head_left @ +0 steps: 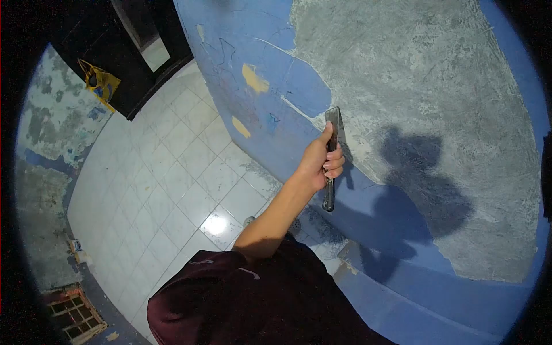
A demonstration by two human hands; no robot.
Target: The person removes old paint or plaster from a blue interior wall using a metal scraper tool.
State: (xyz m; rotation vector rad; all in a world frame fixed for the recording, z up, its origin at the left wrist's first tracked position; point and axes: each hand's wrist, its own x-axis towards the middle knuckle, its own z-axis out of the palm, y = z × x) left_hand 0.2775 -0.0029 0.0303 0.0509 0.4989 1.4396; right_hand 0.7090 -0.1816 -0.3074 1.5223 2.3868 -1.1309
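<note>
My left hand [323, 158] is closed round the dark handle of a putty knife [328, 198], its thumb laid up along the tool and its fingertips wrapped over the right side. The knife's narrow-looking metal blade points up, right at the border between blue paint and a large rough grey patch [420, 75] on the wall. Pale scraped streaks [299, 108] run through the blue paint [270, 63] just left of the blade. My right hand is out of view.
White tiled floor [172, 155] lies to the left, with grey dust [259, 172] along the wall's foot. A blue ledge [397, 299] juts out at the lower right. A yellow bag [103, 85] hangs by dark furniture at the upper left. My shadow falls across the wall.
</note>
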